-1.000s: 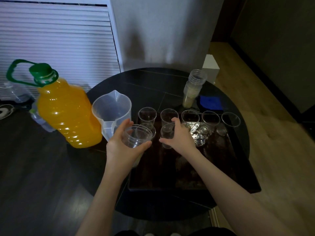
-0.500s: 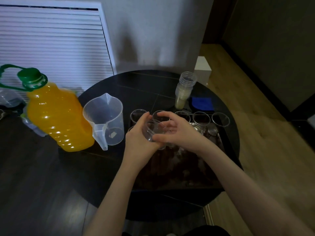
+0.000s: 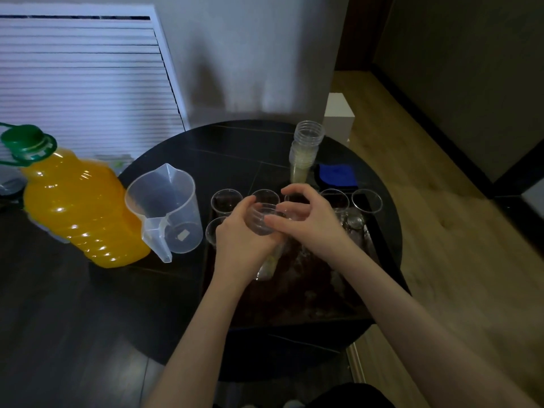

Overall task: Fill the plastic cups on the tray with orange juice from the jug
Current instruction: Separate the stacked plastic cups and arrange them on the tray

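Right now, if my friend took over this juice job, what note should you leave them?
Left hand grips a stack of clear cups above the tray. Right hand pinches the top cup's rim.
Empty cups stand along the tray's far edge.
The jug is empty; the orange juice bottle is capped, left of it.
Done: some cups set out. Left: place the rest, fill the jug, pour into every cup.

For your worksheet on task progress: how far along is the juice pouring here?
Done: empty cups stand on the tray. In hand: left hand grips a cup stack; right hand pinches its top cup. Left: the jug is empty, the juice bottle capped; nothing poured.
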